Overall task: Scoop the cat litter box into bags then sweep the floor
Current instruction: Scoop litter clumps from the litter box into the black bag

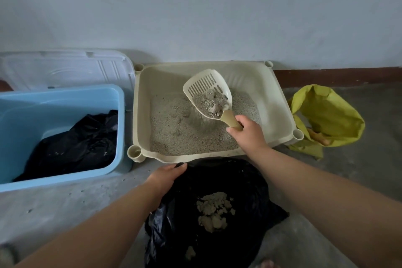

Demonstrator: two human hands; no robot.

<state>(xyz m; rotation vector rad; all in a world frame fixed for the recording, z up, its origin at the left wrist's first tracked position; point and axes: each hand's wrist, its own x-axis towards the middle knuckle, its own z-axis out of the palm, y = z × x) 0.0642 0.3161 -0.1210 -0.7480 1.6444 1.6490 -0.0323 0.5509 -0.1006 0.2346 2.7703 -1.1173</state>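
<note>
Litter box [280, 102], cream, sitting on the grey concrete floor [65, 206] against a pale wall [195, 6], with round sockets at its corners. Holding grey litter [174, 132] heaped toward the near and left side, leaving the far and right walls bare. Scoop [206, 93], slotted and cream, tilting over the litter, carrying clumps and loose grains, with grains blurring below its near edge. Right hand [248, 135] reaching over the box's near rim, fingers clamping around the scoop's handle. Left hand [167, 176] resting on the near-left edge of a black bag [250, 191], fingers together and curling over the plastic, thumb side hidden. Bag lying open on the floor just in front of the box, containing a pile of pale clumps [214, 211]. Blue bin [61, 104] standing just left of the box, holding crumpled black plastic [80, 143]. Clear lid [65, 69] leaning against the wall behind the bin. Yellow-green bag [330, 113] sagging on the floor to the right of the box, touching its corner. Dark brown skirting [339, 76] running along the wall's base on the right. Specks scattering over the floor near the bin.
</note>
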